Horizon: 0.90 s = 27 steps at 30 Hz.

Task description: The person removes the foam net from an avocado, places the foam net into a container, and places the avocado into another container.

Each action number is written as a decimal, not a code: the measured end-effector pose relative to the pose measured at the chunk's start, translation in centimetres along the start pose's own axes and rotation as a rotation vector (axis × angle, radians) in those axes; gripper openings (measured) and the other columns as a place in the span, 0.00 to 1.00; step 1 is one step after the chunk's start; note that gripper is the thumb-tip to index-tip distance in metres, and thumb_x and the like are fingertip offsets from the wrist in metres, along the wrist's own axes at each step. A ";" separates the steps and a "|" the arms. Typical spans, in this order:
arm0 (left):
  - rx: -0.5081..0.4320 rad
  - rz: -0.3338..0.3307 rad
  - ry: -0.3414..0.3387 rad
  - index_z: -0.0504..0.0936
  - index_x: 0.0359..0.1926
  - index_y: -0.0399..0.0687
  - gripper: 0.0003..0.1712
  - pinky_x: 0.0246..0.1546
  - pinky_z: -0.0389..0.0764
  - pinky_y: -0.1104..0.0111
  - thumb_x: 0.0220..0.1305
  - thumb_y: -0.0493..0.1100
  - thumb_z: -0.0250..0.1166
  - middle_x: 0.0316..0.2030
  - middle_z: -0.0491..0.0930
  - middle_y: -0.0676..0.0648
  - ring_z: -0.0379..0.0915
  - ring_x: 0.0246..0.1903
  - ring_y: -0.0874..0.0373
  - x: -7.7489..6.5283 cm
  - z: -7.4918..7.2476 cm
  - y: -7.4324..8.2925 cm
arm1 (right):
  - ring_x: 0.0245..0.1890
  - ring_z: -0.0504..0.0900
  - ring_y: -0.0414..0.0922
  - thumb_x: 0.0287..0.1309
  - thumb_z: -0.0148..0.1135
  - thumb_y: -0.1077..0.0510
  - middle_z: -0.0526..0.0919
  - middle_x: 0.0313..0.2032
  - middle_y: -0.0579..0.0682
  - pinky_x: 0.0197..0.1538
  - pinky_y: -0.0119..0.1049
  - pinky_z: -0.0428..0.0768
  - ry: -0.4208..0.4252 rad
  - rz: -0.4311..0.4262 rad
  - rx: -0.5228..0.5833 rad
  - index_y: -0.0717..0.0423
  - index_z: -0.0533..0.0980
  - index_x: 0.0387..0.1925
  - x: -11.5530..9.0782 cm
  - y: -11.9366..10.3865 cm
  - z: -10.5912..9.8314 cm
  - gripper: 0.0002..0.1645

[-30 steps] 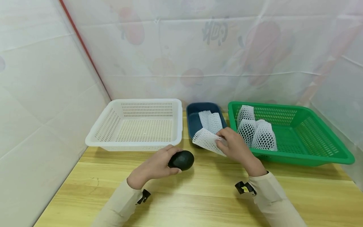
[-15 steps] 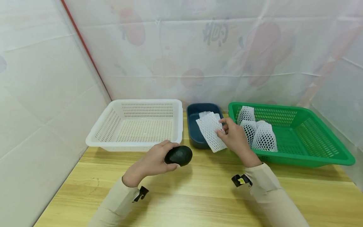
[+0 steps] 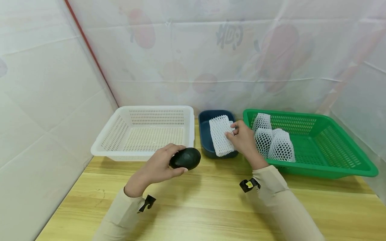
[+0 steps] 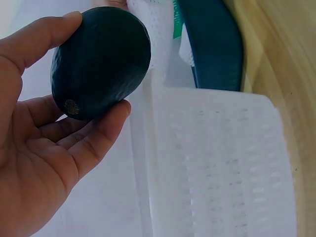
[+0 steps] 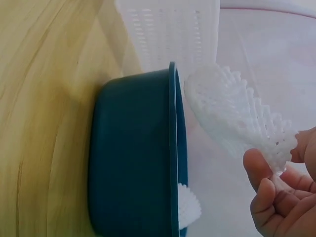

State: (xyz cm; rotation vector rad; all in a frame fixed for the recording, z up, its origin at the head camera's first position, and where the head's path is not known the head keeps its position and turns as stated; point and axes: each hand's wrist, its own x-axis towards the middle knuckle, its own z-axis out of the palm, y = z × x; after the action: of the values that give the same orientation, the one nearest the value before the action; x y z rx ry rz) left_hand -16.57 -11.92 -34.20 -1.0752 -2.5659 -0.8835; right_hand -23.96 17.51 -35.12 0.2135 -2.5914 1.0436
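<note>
My left hand (image 3: pixel 159 164) grips a dark green avocado (image 3: pixel 186 158) above the table, in front of the white basket. In the left wrist view the avocado (image 4: pixel 101 61) sits between thumb and fingertips, its stem scar showing at the lower end. My right hand (image 3: pixel 243 139) pinches a white foam net sleeve (image 3: pixel 221 135) by its edge, over the small dark blue bin (image 3: pixel 206 135). The right wrist view shows the net sleeve (image 5: pixel 232 108) above the bin's rim, flattened, with thumb and fingers at one end. Another net sleeve (image 5: pixel 188 206) lies inside the bin.
A white slotted basket (image 3: pixel 150 154) stands at the back left. To the right, a green basket (image 3: pixel 328 170) contains several net-wrapped pieces (image 3: pixel 280 145) at its left end. All stand on a wooden table (image 3: pixel 205 207), with a printed plastic sheet (image 3: pixel 181 50) behind.
The avocado in my left hand has risen and shifted left. My right hand has moved the net sleeve up and slightly left, turning it from lying slantwise to nearly upright.
</note>
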 end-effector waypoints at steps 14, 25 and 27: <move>-0.012 -0.035 0.133 0.74 0.55 0.38 0.34 0.34 0.75 0.64 0.47 0.45 0.74 0.44 0.77 0.46 0.72 0.36 0.58 -0.5 -2.5 -1.3 | 0.39 0.77 0.55 0.61 0.58 0.51 0.76 0.46 0.61 0.38 0.48 0.75 -0.138 0.220 0.038 0.59 0.65 0.57 1.8 -1.2 2.2 0.27; 0.018 -0.057 0.146 0.73 0.55 0.37 0.34 0.32 0.76 0.60 0.48 0.45 0.73 0.44 0.77 0.44 0.71 0.36 0.56 -0.7 -2.9 -2.0 | 0.45 0.75 0.58 0.60 0.58 0.50 0.73 0.51 0.63 0.42 0.52 0.74 -0.245 0.150 -0.014 0.60 0.65 0.58 1.4 -1.5 1.6 0.29; 0.028 -0.053 0.145 0.73 0.55 0.37 0.34 0.33 0.75 0.61 0.48 0.46 0.73 0.44 0.77 0.43 0.72 0.36 0.56 -0.6 -3.0 -2.2 | 0.45 0.75 0.57 0.60 0.58 0.50 0.73 0.51 0.63 0.42 0.51 0.75 -0.249 0.133 -0.026 0.60 0.65 0.58 1.3 -1.6 1.5 0.29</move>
State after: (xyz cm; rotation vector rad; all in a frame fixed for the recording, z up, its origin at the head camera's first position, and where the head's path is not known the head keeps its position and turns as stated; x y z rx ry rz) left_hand -17.74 -15.29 -33.09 -0.9046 -2.4891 -0.9002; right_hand -25.14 15.29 -34.64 0.1772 -2.8752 1.0893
